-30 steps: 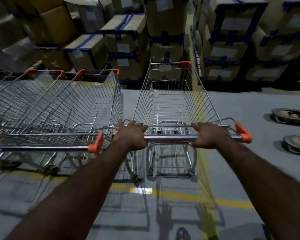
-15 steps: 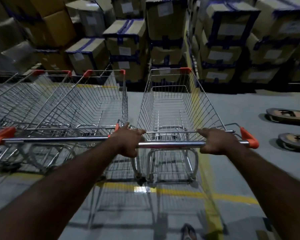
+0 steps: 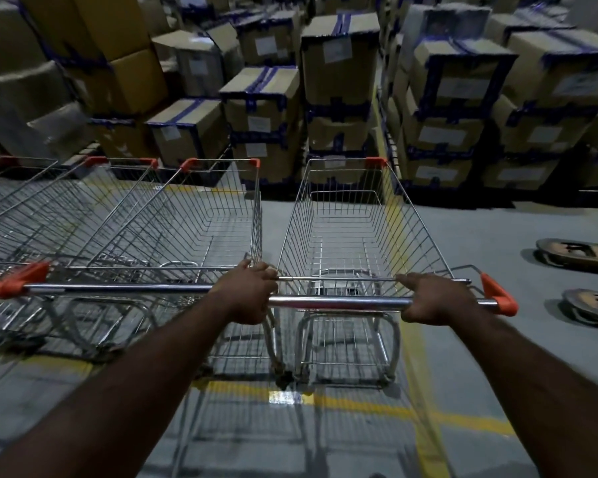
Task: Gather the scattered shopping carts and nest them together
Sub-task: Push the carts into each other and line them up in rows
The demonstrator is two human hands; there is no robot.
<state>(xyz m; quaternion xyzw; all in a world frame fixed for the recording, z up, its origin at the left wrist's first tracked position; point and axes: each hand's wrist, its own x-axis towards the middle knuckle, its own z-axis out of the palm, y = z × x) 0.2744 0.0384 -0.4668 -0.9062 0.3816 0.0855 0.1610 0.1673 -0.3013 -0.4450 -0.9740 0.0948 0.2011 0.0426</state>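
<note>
The handle bar (image 3: 339,302) of a wire shopping cart (image 3: 413,232) is grasped by both hands: the left hand (image 3: 247,294) is curled round the bar's left end, and the right hand (image 3: 435,299) round the bar near the orange end cap (image 3: 498,295). The cart is seen centre-right on the grey floor (image 3: 497,236), w/ its basket pointed toward stacked cardboard boxes (image 3: 339,70). Just beside it, on the left, a group of other carts (image 3: 173,229) is parked close together, approx. parallel to it; whether the nearest one is touched cannot be told. A yellow line (image 3: 359,403) is painted on the floor under the cart's rear wheels. Two flat round objects (image 3: 577,254) lie at the right, well apart from the cart.
</note>
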